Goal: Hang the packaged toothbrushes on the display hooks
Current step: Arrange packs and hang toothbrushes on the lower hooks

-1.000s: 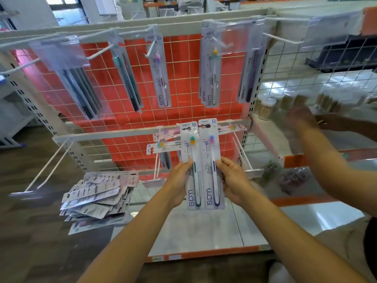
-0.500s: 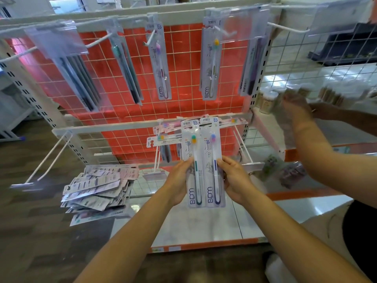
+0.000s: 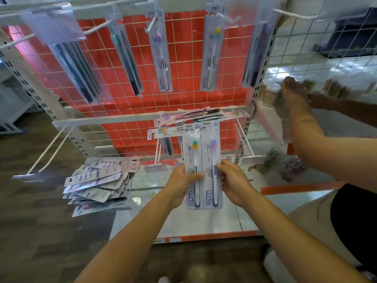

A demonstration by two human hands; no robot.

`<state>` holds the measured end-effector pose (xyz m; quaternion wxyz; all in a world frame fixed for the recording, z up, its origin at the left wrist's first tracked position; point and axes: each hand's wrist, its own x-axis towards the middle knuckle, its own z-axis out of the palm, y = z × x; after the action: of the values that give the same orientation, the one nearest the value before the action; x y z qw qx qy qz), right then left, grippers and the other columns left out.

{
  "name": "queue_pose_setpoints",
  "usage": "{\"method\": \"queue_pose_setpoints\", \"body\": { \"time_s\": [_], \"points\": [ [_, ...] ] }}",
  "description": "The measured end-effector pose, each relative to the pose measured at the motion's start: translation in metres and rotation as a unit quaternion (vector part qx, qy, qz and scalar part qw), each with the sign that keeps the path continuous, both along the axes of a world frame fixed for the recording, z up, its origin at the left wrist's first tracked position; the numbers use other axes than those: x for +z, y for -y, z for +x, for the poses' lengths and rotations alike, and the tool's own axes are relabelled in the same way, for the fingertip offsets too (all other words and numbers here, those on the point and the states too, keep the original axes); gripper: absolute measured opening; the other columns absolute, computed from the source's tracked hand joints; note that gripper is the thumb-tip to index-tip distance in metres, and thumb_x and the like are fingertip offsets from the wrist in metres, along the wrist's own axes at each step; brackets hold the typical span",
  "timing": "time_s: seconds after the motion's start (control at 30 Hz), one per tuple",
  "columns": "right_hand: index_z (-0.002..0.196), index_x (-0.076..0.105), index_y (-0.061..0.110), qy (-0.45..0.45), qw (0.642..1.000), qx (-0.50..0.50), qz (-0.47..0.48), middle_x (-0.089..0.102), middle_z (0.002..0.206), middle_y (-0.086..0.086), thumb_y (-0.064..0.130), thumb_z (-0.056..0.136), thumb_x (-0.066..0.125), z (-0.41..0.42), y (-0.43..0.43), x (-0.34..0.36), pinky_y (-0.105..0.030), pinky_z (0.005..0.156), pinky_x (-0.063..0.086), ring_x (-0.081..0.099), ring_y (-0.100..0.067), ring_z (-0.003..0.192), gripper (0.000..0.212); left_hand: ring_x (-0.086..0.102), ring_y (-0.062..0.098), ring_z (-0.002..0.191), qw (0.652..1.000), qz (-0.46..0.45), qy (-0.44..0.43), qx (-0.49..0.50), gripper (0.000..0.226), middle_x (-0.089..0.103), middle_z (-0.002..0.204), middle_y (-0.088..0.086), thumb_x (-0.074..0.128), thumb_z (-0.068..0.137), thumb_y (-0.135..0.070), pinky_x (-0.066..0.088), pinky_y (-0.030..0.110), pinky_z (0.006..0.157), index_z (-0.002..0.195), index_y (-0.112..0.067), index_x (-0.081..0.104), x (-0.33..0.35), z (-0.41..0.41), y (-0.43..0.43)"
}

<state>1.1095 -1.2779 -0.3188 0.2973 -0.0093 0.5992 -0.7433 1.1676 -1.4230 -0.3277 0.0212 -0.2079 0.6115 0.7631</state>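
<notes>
Two toothbrush packs [image 3: 201, 154] stand upright, left grip [image 3: 181, 182] pinching one, right grip [image 3: 234, 182] the other.

Landmark: white crossbar [image 3: 106, 121] across the red grid panel [image 3: 183, 58].
On the crossbar: several toothbrush packs [image 3: 200, 114] lying flat, toward its right end.
Above the crossbar: top hooks [image 3: 95, 29] carrying hanging packs [image 3: 162, 58].
Below the crossbar: base shelf [image 3: 204, 223], white with an orange front edge.
Below the crossbar's left part: loose pile of packs [image 3: 95, 180] on the shelf's left end, overhanging the floor [image 3: 30, 221].
</notes>
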Motion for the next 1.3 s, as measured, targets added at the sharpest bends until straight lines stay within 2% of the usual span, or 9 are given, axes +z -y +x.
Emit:
{"method": "queue_pose_setpoints", "body": {
  "time_s": [0.17,0.3,0.43,0.53,0.7,0.87,0.97,1.13,1.3],
  "points": [
    [0.112,0.068,0.017,0.011,1.0,0.01,-0.006,0.074,0.103,-0.007,0.013,0.099,0.045,0.003,0.001,-0.008,-0.036,0.077,0.054,0.07,-0.02,0.089,0.027,0.07,0.031,0.098,1.0,0.005,0.002,0.004,0.029,0.073,0.11,0.012,0.063,0.089,0.0,0.057,0.046,0.086,0.114,-0.015,0.064,-0.007,0.004,0.002],
    [0.115,0.067,0.018,0.023,0.999,0.021,-0.011,0.074,0.105,-0.007,0.017,0.101,0.042,0.004,0.002,-0.014,-0.039,0.084,0.054,0.07,-0.02,0.093,0.028,0.07,0.029,0.101,1.0,0.001,0.025,0.011,0.025,0.073,0.11,0.011,0.057,0.096,-0.018,0.055,0.046,0.091,0.12,-0.013,0.063,-0.014,0.004,0.004],
    [0.116,0.066,0.016,0.031,0.999,0.023,-0.001,0.074,0.105,-0.007,0.019,0.102,0.041,0.003,0.004,-0.018,-0.042,0.088,0.054,0.07,-0.02,0.093,0.028,0.068,0.03,0.106,0.999,0.026,0.045,0.004,0.033,0.072,0.114,0.011,0.046,0.102,-0.031,0.052,0.048,0.094,0.121,-0.013,0.065,-0.018,0.002,0.011],
    [0.114,0.066,0.016,0.038,0.999,0.015,-0.001,0.074,0.104,-0.008,0.02,0.102,0.042,0.004,0.007,-0.019,-0.043,0.087,0.055,0.07,-0.022,0.095,0.027,0.068,0.031,0.107,0.998,0.037,0.057,-0.007,0.031,0.071,0.114,0.013,0.049,0.1,-0.028,0.052,0.051,0.095,0.123,-0.012,0.063,-0.02,0.001,0.016],
    [0.115,0.065,0.014,0.032,0.999,-0.012,-0.006,0.074,0.102,-0.009,0.021,0.102,0.043,0.003,0.013,-0.016,-0.039,0.081,0.057,0.071,-0.025,0.095,0.026,0.071,0.031,0.098,0.998,0.007,0.059,-0.037,0.032,0.073,0.108,0.013,0.064,0.089,-0.004,0.058,0.047,0.086,0.12,-0.008,0.062,-0.019,-0.003,0.021],
    [0.114,0.064,0.011,0.041,0.998,-0.018,-0.049,0.073,0.105,-0.013,0.019,0.101,0.044,0.003,0.025,-0.011,-0.037,0.076,0.059,0.071,-0.027,0.096,0.025,0.072,0.032,0.094,0.999,-0.012,0.047,0.0,0.035,0.074,0.105,0.012,0.068,0.083,0.004,0.056,0.052,0.087,0.114,-0.012,0.063,-0.021,-0.004,0.023],
    [0.119,0.062,0.007,0.043,0.997,0.001,-0.062,0.071,0.109,-0.015,0.019,0.101,0.044,0.003,0.031,-0.01,-0.038,0.078,0.058,0.069,-0.03,0.101,0.028,0.072,0.031,0.093,0.999,-0.021,0.04,0.026,0.038,0.074,0.105,0.011,0.069,0.081,0.005,0.057,0.051,0.086,0.116,-0.011,0.063,-0.022,-0.002,0.027],
    [0.117,0.063,0.01,0.045,0.998,0.017,-0.051,0.073,0.108,-0.011,0.017,0.1,0.047,0.007,0.034,-0.011,-0.035,0.078,0.056,0.07,-0.026,0.099,0.025,0.072,0.029,0.093,0.998,-0.022,0.036,0.052,0.034,0.074,0.105,0.009,0.067,0.085,0.0,0.058,0.049,0.086,0.116,-0.011,0.063,-0.02,0.004,0.03],
    [0.116,0.064,0.01,0.051,0.997,0.026,-0.046,0.073,0.106,-0.009,0.014,0.099,0.048,0.007,0.032,-0.012,-0.031,0.074,0.057,0.071,-0.021,0.093,0.023,0.072,0.026,0.095,0.998,-0.018,0.032,0.059,0.026,0.074,0.106,0.006,0.061,0.094,-0.016,0.057,0.048,0.089,0.12,-0.015,0.063,-0.019,0.007,0.026]
  ]
}}
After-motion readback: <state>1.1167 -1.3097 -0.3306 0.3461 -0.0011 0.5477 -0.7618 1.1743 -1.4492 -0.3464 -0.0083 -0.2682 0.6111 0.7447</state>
